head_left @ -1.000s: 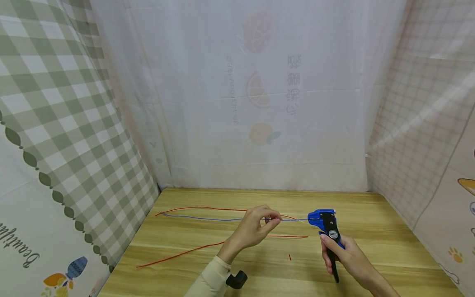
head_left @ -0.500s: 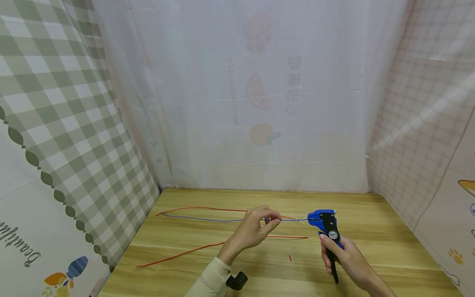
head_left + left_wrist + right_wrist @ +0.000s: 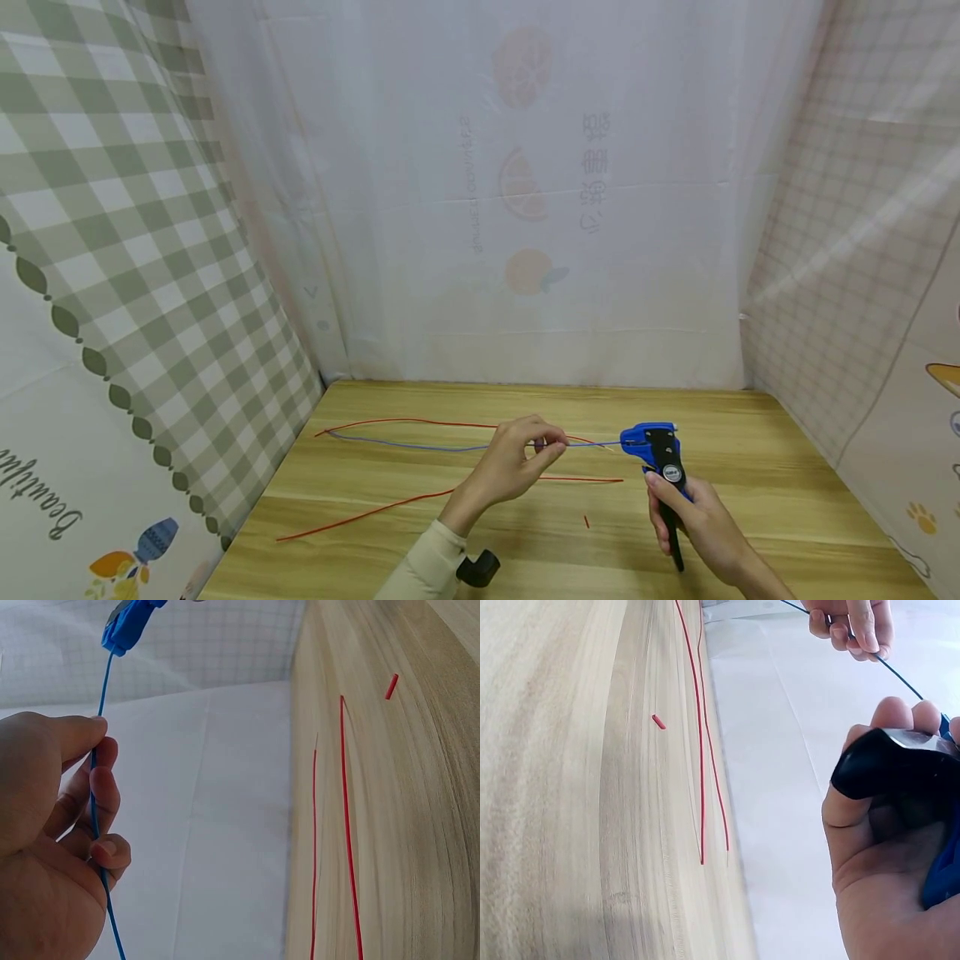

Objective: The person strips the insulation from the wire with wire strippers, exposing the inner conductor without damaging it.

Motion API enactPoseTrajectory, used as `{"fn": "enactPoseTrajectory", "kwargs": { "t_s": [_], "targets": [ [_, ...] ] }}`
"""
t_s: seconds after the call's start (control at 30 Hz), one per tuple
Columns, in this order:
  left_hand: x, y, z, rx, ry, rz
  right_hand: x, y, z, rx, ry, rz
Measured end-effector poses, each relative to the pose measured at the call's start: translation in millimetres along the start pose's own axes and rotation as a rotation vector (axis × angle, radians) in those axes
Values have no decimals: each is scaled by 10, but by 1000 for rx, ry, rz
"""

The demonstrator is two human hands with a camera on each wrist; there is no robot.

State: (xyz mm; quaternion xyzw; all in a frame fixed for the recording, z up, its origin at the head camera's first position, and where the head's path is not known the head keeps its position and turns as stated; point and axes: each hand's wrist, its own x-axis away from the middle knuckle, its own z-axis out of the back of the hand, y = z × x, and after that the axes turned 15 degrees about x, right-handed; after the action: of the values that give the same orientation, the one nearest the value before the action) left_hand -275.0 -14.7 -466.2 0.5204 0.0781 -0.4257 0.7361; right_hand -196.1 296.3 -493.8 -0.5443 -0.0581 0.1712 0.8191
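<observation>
Between thumb and fingers, my left hand (image 3: 521, 454) pinches a blue wire (image 3: 420, 446). The wire runs right from the fingertips into the nose of a blue and black wire stripper (image 3: 660, 450). My right hand (image 3: 701, 521) grips the stripper by its black handles, holding it upright above the table. In the left wrist view the blue wire (image 3: 103, 690) is taut between the fingertips and the stripper (image 3: 126, 628). How deep its end sits in the tool is hidden. The right wrist view shows the right hand's fingers curled round the black handle (image 3: 885, 769).
Two red wires lie on the wooden table (image 3: 540, 567): a far one (image 3: 405, 420) with a bare tip, and a nearer one (image 3: 375, 508). A short red offcut (image 3: 587, 522) lies between the hands. Cloth hangs behind and at both sides.
The stripper in my right hand has shifted very slightly left. The blue wire's left stretch sags a little more. My left hand keeps its place.
</observation>
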Motion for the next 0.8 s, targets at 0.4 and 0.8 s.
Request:
{"fn": "enactPoseTrajectory", "kwargs": {
  "t_s": [0.4,0.8],
  "targets": [
    [8,-9,-10,9,2,22,-25,59,8,-47,42,75],
    [6,5,-16,12,13,14,-30,51,24,-29,44,84]
  ]
}}
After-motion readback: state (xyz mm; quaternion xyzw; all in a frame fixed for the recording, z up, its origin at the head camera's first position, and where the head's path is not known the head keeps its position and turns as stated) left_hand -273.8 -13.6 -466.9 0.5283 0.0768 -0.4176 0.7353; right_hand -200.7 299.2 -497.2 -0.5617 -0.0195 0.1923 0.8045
